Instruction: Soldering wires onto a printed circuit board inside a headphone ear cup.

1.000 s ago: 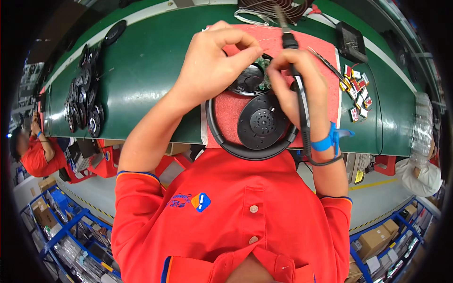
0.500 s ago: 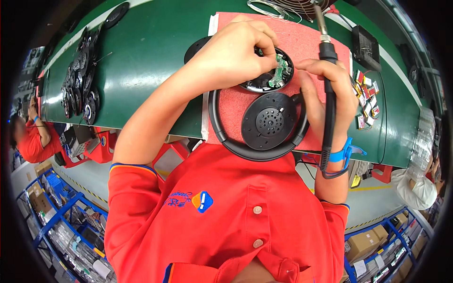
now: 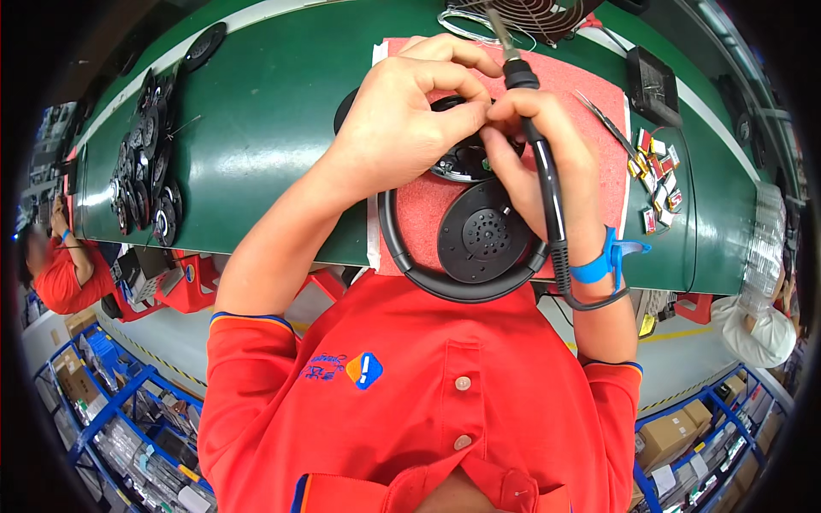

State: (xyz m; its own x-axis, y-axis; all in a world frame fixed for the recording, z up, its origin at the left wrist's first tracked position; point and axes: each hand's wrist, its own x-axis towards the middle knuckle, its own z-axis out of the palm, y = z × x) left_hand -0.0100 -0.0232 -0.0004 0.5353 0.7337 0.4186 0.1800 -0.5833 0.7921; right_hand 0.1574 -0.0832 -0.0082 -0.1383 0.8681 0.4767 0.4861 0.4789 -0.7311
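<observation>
A black headphone (image 3: 466, 292) lies on the pink foam mat (image 3: 590, 205), its headband toward me. One ear cup (image 3: 469, 261) shows a round black face with a cluster of small holes. Beyond it, the other ear cup (image 3: 462, 164) is open, its green circuit board mostly hidden by my hands. Over this cup, my left hand (image 3: 402, 124) pinches something too small to make out. My right hand (image 3: 556, 150) meets its fingertips there, thumb and forefinger close together. A soldering iron (image 3: 548, 175) lies across my right hand, its tip pointing away from me.
Tweezers (image 3: 605, 122) lie on the mat's right side, by a heap of small wrapped battery-like packs (image 3: 657, 179). Behind stands a black tray (image 3: 654, 85). Black round parts (image 3: 144, 158) are piled at left. A wire grille (image 3: 547, 15) and white wire (image 3: 479, 27) are at the far edge.
My right hand has moved left with the soldering iron, bringing its fingertips to those of my left hand. Tweezers now show on the mat. The circuit board has become mostly covered.
</observation>
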